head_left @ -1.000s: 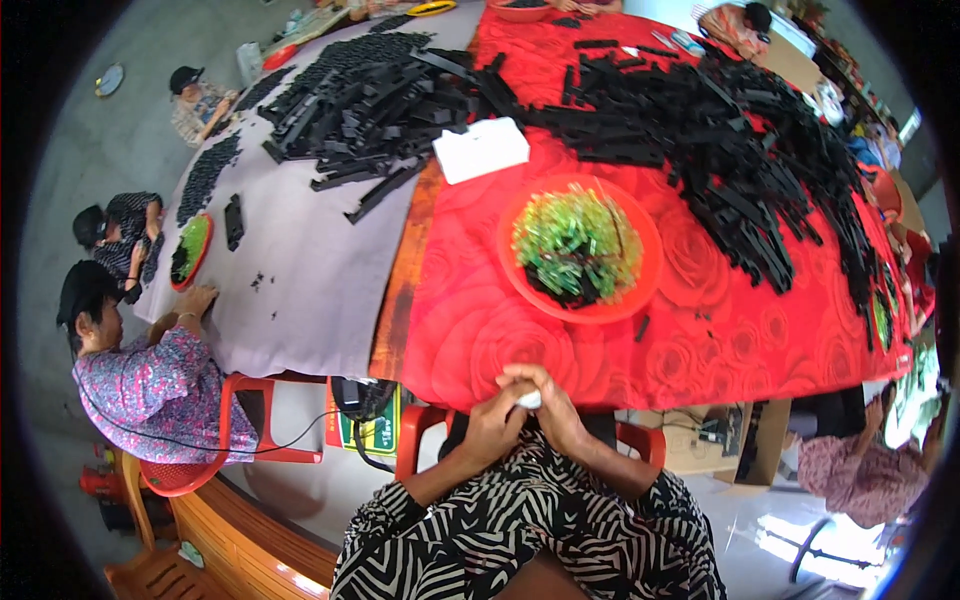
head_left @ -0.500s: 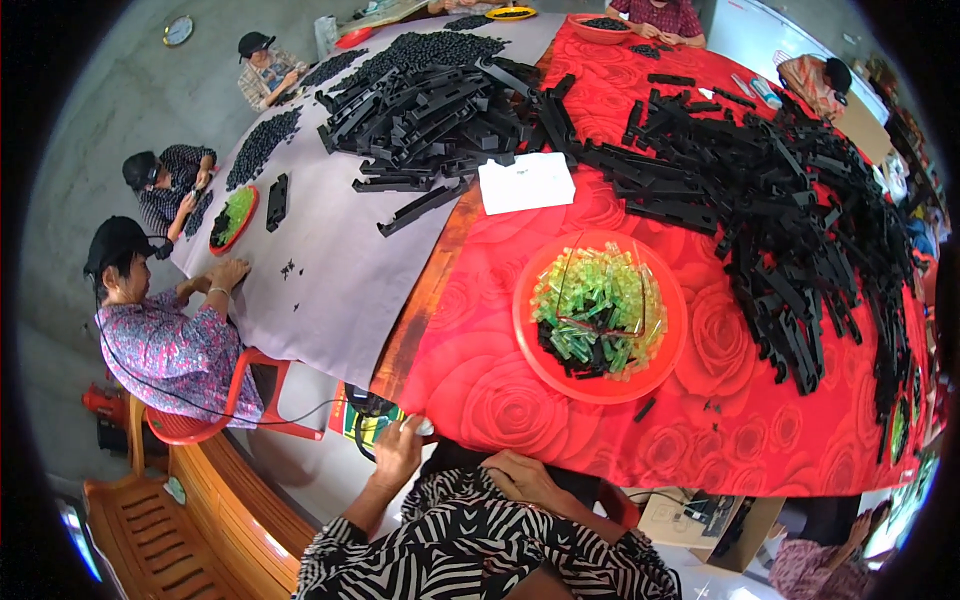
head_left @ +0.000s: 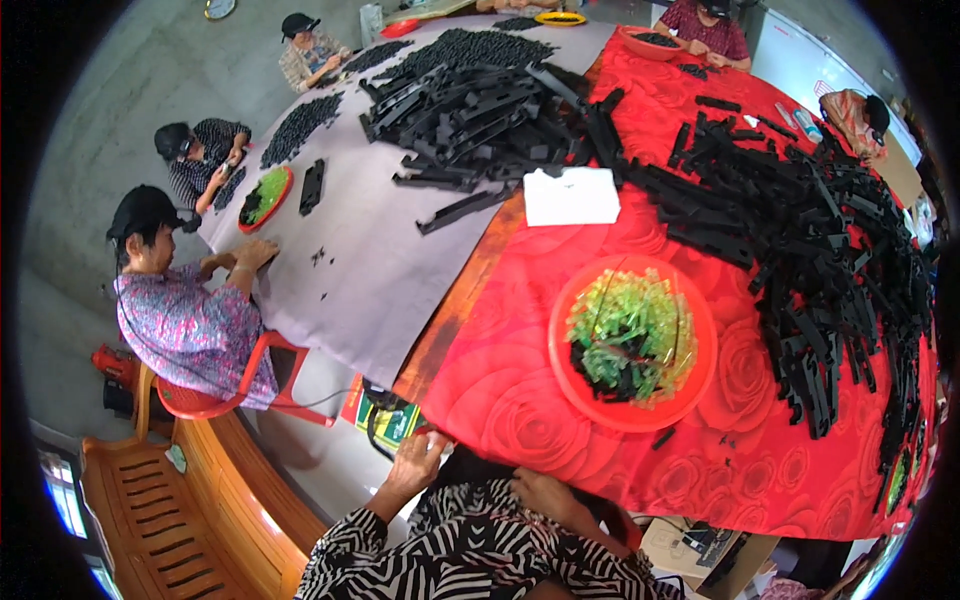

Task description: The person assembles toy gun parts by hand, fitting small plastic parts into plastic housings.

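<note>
My left hand (head_left: pixel 418 460) is at the near corner of the red tablecloth, its fingers closed in a pinch. A small pale bit shows at the fingertips, too small to name. My right hand (head_left: pixel 545 497) lies over my lap beside the table's front edge, fingers loosely laid out and holding nothing that I can see. Beyond it on the red rose-patterned cloth (head_left: pixel 500 390) stands a red round basin (head_left: pixel 562 365) of short yellow-green translucent tubes (head_left: pixel 640 310) and small black pieces (head_left: pixel 592 372). One loose black piece (head_left: pixel 663 438) lies just outside the basin.
Long black plastic parts (head_left: pixel 800 260) are heaped at the right, with another heap (head_left: pixel 470 130) on the grey cloth (head_left: pixel 350 290). A white box (head_left: pixel 571 197) sits between them. A person (head_left: pixel 190 320) sits at my left; others work around the table. A wooden bench (head_left: pixel 150 500) stands lower left.
The view has shifted, so the table and basin sit further right and lower. My right hand has drawn slightly toward the table's edge. My left hand stays by the cloth's corner.
</note>
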A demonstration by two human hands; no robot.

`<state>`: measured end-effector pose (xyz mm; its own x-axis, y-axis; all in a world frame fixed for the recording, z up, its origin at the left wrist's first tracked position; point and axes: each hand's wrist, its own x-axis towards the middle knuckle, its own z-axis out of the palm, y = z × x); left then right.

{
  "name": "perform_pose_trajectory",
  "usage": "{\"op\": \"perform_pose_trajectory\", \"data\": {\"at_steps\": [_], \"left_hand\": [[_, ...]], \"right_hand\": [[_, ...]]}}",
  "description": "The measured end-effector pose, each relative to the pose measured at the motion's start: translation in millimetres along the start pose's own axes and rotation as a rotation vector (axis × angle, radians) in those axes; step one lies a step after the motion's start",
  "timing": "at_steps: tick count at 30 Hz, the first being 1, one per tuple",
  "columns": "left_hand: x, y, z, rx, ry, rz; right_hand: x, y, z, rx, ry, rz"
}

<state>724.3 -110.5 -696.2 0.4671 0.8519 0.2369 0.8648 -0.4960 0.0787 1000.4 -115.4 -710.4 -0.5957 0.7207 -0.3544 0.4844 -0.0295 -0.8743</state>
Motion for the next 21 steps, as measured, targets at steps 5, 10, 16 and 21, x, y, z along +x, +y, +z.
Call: {"op": "perform_pose_trajectory", "data": {"at_steps": [5,10,16,21], "left_hand": [[-10.3,-4.8,-3.4,-0.169,0.079,-0.055],[-18.2,-10.1,-1.8,-0.325,0.152,-0.054],[-17.9,-9.0,-60.3,-0.634,0.143,-0.213],[2.3,-19.9,-147.6,-0.936,0.137,-0.476]], "right_hand": [[2.4,39.4,31.9,-0.178,0.080,-0.109],[13.5,39.2,42.8,-0.097,0.093,0.054],[-8.6,17.2,42.8,-0.140,0.210,0.065],[-25.9,-70.7,31.5,-0.214,0.245,0.162]]}}
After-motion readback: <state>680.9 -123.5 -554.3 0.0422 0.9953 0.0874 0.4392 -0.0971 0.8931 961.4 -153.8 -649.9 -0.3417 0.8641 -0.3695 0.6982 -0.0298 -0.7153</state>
